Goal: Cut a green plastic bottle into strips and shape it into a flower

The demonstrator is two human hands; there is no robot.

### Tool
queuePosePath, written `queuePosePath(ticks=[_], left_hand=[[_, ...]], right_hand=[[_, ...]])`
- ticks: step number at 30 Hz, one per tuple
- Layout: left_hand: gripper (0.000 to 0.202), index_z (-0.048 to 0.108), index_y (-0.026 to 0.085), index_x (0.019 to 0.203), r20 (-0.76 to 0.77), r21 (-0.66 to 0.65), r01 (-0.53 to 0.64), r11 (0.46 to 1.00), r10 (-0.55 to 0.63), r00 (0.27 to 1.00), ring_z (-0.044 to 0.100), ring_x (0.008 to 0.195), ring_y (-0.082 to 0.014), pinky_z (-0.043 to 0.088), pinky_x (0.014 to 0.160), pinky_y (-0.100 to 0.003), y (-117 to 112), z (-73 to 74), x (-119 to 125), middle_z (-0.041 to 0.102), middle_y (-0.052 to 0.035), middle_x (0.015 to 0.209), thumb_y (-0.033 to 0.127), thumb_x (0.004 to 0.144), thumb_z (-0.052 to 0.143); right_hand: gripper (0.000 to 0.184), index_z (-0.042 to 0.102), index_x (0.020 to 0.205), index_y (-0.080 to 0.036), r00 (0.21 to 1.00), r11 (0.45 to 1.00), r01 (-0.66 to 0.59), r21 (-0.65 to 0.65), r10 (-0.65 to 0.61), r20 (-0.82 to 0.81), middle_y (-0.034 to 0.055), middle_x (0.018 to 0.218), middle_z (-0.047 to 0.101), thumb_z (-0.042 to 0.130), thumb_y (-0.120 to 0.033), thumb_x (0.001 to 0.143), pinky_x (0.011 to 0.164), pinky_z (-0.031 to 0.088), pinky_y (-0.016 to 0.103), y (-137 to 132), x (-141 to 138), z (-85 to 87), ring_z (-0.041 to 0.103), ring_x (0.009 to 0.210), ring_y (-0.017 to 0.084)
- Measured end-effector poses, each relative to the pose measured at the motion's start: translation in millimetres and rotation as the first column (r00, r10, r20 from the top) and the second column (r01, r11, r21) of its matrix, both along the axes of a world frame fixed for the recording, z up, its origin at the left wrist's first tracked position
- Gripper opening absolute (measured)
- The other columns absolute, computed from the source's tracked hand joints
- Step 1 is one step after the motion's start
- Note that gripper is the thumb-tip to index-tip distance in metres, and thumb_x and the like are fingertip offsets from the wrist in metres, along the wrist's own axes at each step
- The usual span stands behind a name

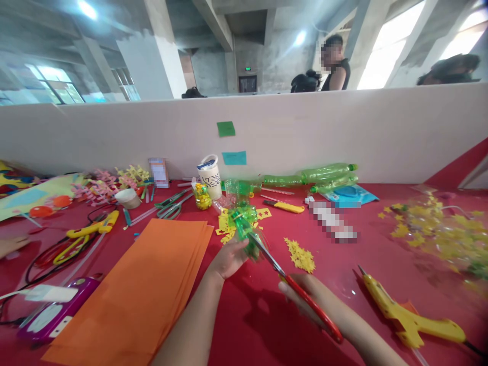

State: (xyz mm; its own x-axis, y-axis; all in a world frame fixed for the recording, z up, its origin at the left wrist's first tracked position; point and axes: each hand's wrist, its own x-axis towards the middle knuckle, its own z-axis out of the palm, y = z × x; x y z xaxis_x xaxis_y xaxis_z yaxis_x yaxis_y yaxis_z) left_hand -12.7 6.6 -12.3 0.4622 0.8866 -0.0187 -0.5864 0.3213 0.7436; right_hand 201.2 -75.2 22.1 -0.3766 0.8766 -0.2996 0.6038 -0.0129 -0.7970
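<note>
My left hand (229, 258) is closed around a piece of green plastic bottle (244, 226), held above the red table. My right hand (305, 297) grips red-handled scissors (301, 292). Their blades reach up and left into the green plastic. A pile of yellow paper stars (301, 256) lies just right of the scissors. More yellow cut-outs (226, 223) lie behind the plastic piece.
Orange paper sheets (145, 284) lie at the left. A yellow glue gun (407, 315) rests at the right, another (93, 229) at the left. Green bottles (316, 175), a cup (209, 178), a yellow knife (285, 206) and scissors (173, 206) lie farther back. People stand beyond the partition (305, 132).
</note>
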Motion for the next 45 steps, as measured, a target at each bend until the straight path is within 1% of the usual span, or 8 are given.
queuePosePath(ticks=[6, 15, 20, 24, 28, 33, 40, 45], left_hand=[[0.032, 0.054, 0.020, 0.110, -0.031, 0.000, 0.041, 0.999, -0.041, 0.999, 0.061, 0.070, -0.0140, 0.047, 0.064, -0.027, -1.4, -3.4, 6.1, 0.063, -0.0029, 0.085, 0.017, 0.079, 0.062], [0.032, 0.054, 0.017, 0.108, -0.047, 0.027, 0.050, 0.998, -0.049, 0.998, 0.061, 0.069, -0.0148, 0.047, 0.063, -0.028, -2.1, 0.6, 4.7, 0.062, -0.0056, 0.089, 0.022, 0.078, 0.063], [0.031, 0.053, 0.019, 0.109, -0.078, 0.014, 0.055, 0.998, -0.054, 0.995, 0.061, 0.067, -0.0151, 0.049, 0.064, -0.030, -2.2, -0.8, 4.0, 0.062, -0.0038, 0.085, 0.022, 0.079, 0.061], [0.033, 0.053, 0.020, 0.111, -0.091, -0.001, 0.053, 0.999, -0.053, 0.994, 0.061, 0.067, -0.0149, 0.049, 0.064, -0.030, -2.0, -1.6, 4.4, 0.061, -0.0033, 0.085, 0.022, 0.079, 0.062], [0.034, 0.053, 0.019, 0.111, -0.086, -0.003, 0.059, 0.998, -0.059, 0.995, 0.061, 0.069, -0.0148, 0.049, 0.065, -0.029, -3.2, 0.4, 4.8, 0.061, -0.0036, 0.085, 0.022, 0.078, 0.063], [0.031, 0.057, 0.019, 0.105, -0.098, 0.018, 0.081, 0.997, -0.078, 0.992, 0.061, 0.068, -0.0148, 0.047, 0.067, -0.029, -6.0, 3.4, 5.5, 0.062, -0.0035, 0.086, 0.020, 0.076, 0.066], [0.019, 0.060, 0.016, 0.095, -0.126, -0.005, 0.108, 0.994, -0.108, 0.986, 0.060, 0.072, -0.0140, 0.046, 0.068, -0.028, -8.5, 0.7, 10.8, 0.062, -0.0038, 0.086, 0.021, 0.078, 0.064], [0.019, 0.060, 0.016, 0.095, -0.129, -0.035, 0.102, 0.994, -0.105, 0.986, 0.059, 0.076, -0.0143, 0.046, 0.071, -0.028, -9.5, 1.5, 13.0, 0.062, -0.0046, 0.087, 0.022, 0.078, 0.064]], right_hand=[[0.050, 0.042, 0.065, -0.018, 0.999, 0.999, 0.035, -0.031, -0.035, -0.001, -0.0044, 0.052, 0.038, 0.035, -0.063, 0.085, 0.041, 0.022, 0.018, -0.5, 0.9, -6.2, 0.034, 0.045, 0.007], [0.050, 0.037, 0.056, -0.018, 0.993, 0.997, 0.074, 0.035, -0.077, 0.085, -0.0051, 0.051, 0.031, 0.053, -0.061, 0.076, 0.044, 0.023, 0.019, 7.2, -3.3, -3.3, 0.032, 0.048, 0.007], [0.048, 0.045, 0.064, -0.017, 0.998, 0.998, 0.057, 0.016, -0.057, 0.010, -0.0046, 0.051, 0.038, 0.043, -0.061, 0.083, 0.042, 0.022, 0.019, 2.0, -3.0, -7.4, 0.033, 0.045, 0.007], [0.048, 0.041, 0.063, -0.018, 0.999, 0.999, 0.037, 0.020, -0.037, -0.014, -0.0042, 0.053, 0.041, 0.045, -0.061, 0.082, 0.042, 0.024, 0.018, -0.3, -2.7, -4.5, 0.037, 0.047, 0.007], [0.048, 0.040, 0.063, -0.018, 0.998, 0.999, 0.035, -0.031, -0.037, -0.059, -0.0045, 0.053, 0.041, 0.047, -0.062, 0.081, 0.040, 0.026, 0.017, 0.0, -2.2, -2.2, 0.039, 0.045, 0.007], [0.055, 0.050, 0.071, -0.016, 0.993, 0.980, 0.037, -0.198, -0.059, -0.103, -0.0049, 0.046, 0.042, 0.035, -0.069, 0.082, 0.033, 0.026, 0.017, 0.5, 0.7, 1.3, 0.039, 0.034, 0.007], [0.053, 0.049, 0.069, -0.016, 0.990, 0.990, 0.094, -0.108, -0.104, -0.093, -0.0054, 0.046, 0.039, 0.037, -0.066, 0.083, 0.036, 0.025, 0.017, 0.6, -5.1, -4.0, 0.037, 0.036, 0.006], [0.048, 0.045, 0.066, -0.018, 0.979, 0.968, 0.148, -0.204, -0.173, -0.111, -0.0057, 0.044, 0.038, 0.042, -0.064, 0.081, 0.034, 0.026, 0.018, -1.4, -14.3, -10.9, 0.037, 0.035, 0.007]])
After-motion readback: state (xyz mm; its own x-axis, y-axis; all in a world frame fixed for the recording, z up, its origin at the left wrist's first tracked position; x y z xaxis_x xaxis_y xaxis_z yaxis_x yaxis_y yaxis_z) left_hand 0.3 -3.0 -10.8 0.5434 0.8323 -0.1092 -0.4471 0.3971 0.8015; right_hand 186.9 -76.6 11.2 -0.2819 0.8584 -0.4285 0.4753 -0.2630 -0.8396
